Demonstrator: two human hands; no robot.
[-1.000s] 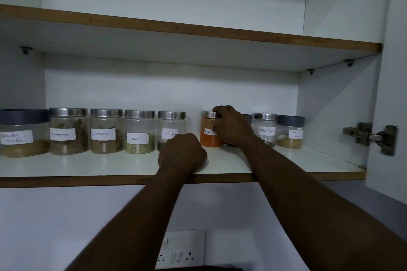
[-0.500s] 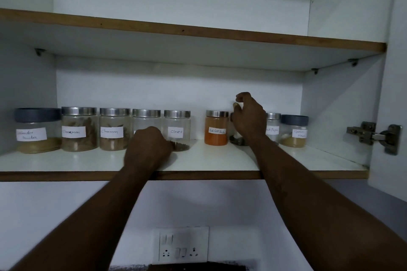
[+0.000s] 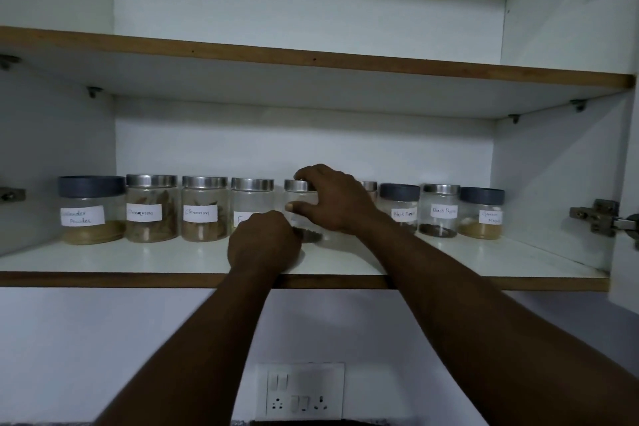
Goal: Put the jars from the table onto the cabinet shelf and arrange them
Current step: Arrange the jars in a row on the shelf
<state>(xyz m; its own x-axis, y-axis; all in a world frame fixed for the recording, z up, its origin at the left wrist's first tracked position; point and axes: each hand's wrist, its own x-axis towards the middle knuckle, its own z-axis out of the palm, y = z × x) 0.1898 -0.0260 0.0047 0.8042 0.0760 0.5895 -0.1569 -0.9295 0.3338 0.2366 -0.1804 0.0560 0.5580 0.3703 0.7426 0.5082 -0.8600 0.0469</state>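
Note:
Several labelled spice jars stand in a row on the lower cabinet shelf [image 3: 138, 259]. From the left: a grey-lidded coriander powder jar [image 3: 91, 209], two steel-lidded cinnamon jars [image 3: 152, 207] [image 3: 204, 209], and a fennel jar [image 3: 252, 197] partly hidden by my left hand. My right hand [image 3: 332, 201] grips the cloves jar [image 3: 301, 199], fingers over its lid and thumb on its front. It hides most of the jar behind it. Two black pepper jars [image 3: 400, 204] [image 3: 440, 211] and a garam masala jar [image 3: 481, 213] follow. My left hand [image 3: 262, 242] rests on the shelf as a fist.
An upper shelf [image 3: 311, 60] runs above the jars. The open cabinet door with its hinge [image 3: 598, 218] stands at the right. A wall socket plate [image 3: 301, 391] sits below the cabinet, between my forearms.
My right hand has moved left, from the jars beside the orange one to the cloves jar, which it now grips. My left fist stays on the shelf near the fennel jar.

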